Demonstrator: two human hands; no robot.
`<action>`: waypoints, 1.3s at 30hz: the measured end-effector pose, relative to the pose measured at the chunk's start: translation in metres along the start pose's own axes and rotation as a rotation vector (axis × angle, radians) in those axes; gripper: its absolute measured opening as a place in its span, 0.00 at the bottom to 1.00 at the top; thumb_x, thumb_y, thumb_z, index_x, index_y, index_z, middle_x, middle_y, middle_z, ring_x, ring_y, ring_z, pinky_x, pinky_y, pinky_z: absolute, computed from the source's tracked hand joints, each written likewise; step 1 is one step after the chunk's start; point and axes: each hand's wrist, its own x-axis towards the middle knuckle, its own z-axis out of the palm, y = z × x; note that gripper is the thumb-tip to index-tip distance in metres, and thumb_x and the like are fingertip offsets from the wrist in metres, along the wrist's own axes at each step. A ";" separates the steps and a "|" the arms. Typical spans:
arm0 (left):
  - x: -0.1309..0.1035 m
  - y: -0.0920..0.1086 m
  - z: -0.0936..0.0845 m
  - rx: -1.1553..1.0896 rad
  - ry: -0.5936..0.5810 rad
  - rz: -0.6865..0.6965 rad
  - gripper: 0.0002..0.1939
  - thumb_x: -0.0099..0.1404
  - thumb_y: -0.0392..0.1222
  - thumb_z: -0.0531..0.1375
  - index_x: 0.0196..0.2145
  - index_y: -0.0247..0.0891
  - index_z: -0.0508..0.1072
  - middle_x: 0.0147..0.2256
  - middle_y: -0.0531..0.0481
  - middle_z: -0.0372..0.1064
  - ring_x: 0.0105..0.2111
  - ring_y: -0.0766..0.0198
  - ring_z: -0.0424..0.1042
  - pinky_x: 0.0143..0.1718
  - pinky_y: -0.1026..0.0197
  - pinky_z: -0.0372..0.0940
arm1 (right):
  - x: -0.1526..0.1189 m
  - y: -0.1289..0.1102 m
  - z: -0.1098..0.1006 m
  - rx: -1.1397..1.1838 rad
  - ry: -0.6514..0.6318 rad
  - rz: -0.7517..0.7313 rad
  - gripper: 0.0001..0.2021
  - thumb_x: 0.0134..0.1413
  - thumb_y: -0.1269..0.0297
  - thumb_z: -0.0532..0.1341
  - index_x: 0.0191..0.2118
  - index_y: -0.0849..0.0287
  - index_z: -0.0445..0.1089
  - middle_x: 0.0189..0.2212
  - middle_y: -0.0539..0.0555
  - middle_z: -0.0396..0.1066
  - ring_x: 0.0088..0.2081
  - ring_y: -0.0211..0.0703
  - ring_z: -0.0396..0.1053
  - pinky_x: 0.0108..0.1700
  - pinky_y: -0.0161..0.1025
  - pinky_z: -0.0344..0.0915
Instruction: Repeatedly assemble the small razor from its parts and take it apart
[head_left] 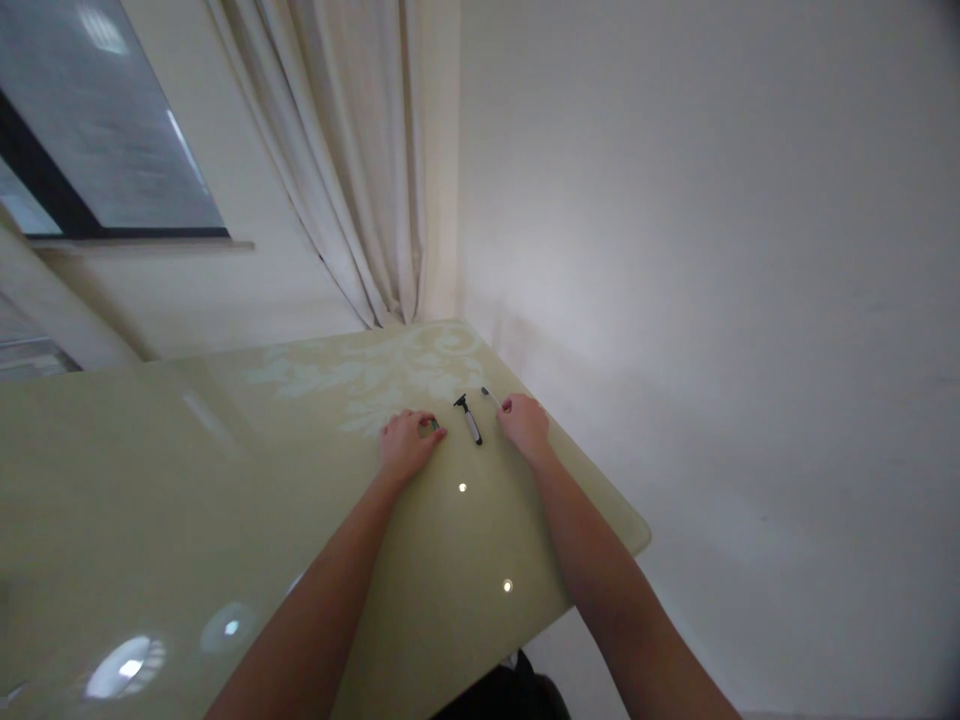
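Observation:
A razor (471,421) with a dark head and a grey and black handle lies on the pale green glossy table (225,480), between my two hands. To its left, my left hand (409,442) pinches a small dark object (434,424), too small to make out, between thumb and finger. On the razor's right, my right hand (523,422) is closed around the handle of a slim white stick with a dark tip, which looks like a toothbrush (489,395). Its dark head points up and left, away from my fingers.
The table's right edge (592,468) runs beside a plain wall (712,300). Behind the far edge hang cream curtains (360,150), with a window (135,120) at the upper left. Below the near edge a black item (510,695) shows.

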 end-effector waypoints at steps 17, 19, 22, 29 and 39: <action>0.002 -0.003 -0.001 -0.019 -0.053 0.014 0.17 0.67 0.51 0.64 0.50 0.46 0.81 0.46 0.46 0.79 0.50 0.52 0.74 0.53 0.51 0.61 | 0.000 -0.001 0.001 -0.015 0.001 0.021 0.09 0.60 0.65 0.62 0.42 0.56 0.80 0.43 0.60 0.80 0.46 0.53 0.77 0.43 0.42 0.70; 0.002 -0.003 -0.001 -0.022 -0.052 0.015 0.17 0.66 0.51 0.65 0.50 0.45 0.81 0.45 0.46 0.79 0.49 0.52 0.74 0.53 0.51 0.61 | 0.001 -0.001 0.002 -0.014 0.000 0.019 0.09 0.59 0.65 0.62 0.42 0.55 0.79 0.42 0.59 0.80 0.46 0.53 0.77 0.43 0.42 0.70; 0.001 -0.003 -0.001 -0.032 -0.047 0.013 0.18 0.66 0.51 0.65 0.51 0.45 0.81 0.45 0.46 0.79 0.49 0.52 0.74 0.53 0.50 0.61 | 0.001 -0.001 0.001 -0.008 -0.009 0.032 0.09 0.60 0.64 0.62 0.43 0.55 0.79 0.43 0.59 0.80 0.46 0.54 0.77 0.43 0.42 0.69; 0.000 -0.003 0.000 -0.075 -0.017 0.008 0.21 0.63 0.53 0.67 0.52 0.44 0.80 0.44 0.46 0.80 0.48 0.51 0.74 0.53 0.50 0.61 | 0.001 0.001 0.003 0.011 0.013 0.011 0.10 0.60 0.63 0.63 0.45 0.56 0.78 0.44 0.61 0.78 0.46 0.53 0.76 0.43 0.42 0.67; 0.002 -0.008 0.004 -0.287 0.069 -0.027 0.13 0.62 0.50 0.65 0.38 0.38 0.80 0.32 0.47 0.78 0.33 0.58 0.74 0.37 0.58 0.64 | -0.001 -0.008 0.000 0.188 0.213 -0.130 0.06 0.63 0.62 0.62 0.41 0.57 0.76 0.39 0.55 0.72 0.37 0.44 0.70 0.39 0.38 0.60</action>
